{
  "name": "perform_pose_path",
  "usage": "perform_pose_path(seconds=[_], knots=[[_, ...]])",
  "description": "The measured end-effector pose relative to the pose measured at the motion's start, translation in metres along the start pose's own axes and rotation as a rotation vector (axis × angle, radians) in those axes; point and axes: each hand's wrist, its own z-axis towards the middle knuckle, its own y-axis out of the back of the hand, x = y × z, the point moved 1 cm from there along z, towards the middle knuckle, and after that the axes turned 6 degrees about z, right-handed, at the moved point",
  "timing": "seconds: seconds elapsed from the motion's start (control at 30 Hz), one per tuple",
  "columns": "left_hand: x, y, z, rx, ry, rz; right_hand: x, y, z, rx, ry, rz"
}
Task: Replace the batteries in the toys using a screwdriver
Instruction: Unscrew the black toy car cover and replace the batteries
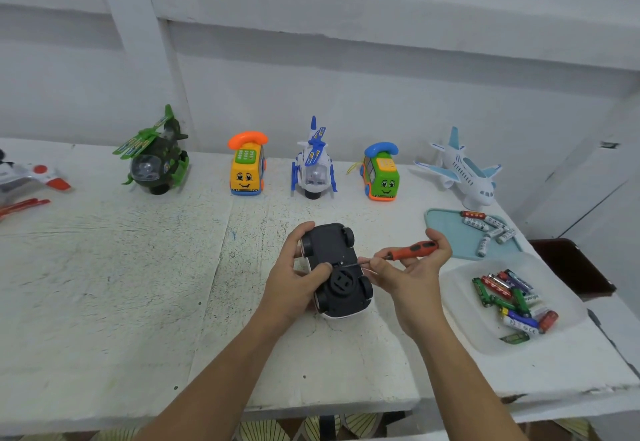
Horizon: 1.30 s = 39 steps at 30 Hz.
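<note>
My left hand (294, 274) grips an upturned toy car (337, 267), its black underside and wheels facing up, held just above the white table (138, 285). My right hand (412, 267) holds a red-and-black screwdriver (412, 249); its thin shaft points left and its tip meets the middle of the car's underside. A teal tray (446, 233) at the right holds several white batteries. Nearer me, a clear tray (467, 330) holds several mixed coloured batteries.
Along the back stand a green helicopter (156, 160), a yellow phone bus (246, 169), a white-blue helicopter (314, 163), a green phone bus (381, 174) and a white airplane (464, 170). A red-white toy (31, 177) lies at the far left. A dark chair (571, 267) sits right of the table.
</note>
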Motion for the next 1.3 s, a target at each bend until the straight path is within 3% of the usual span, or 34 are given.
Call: perform_pose_path(seconds=[0.23,0.77,1.3], knots=[[-0.001,-0.001,-0.001,0.009,-0.011,-0.031,-0.003,-0.008,-0.006,-0.027,0.065,-0.014],[-0.001,0.002,0.001,0.061,-0.006,-0.028,-0.011,-0.012,-0.006,-0.100,-0.012,0.219],[0.002,0.004,0.003,0.023,-0.006,-0.020,-0.014,-0.018,-0.004,-0.130,-0.005,0.242]])
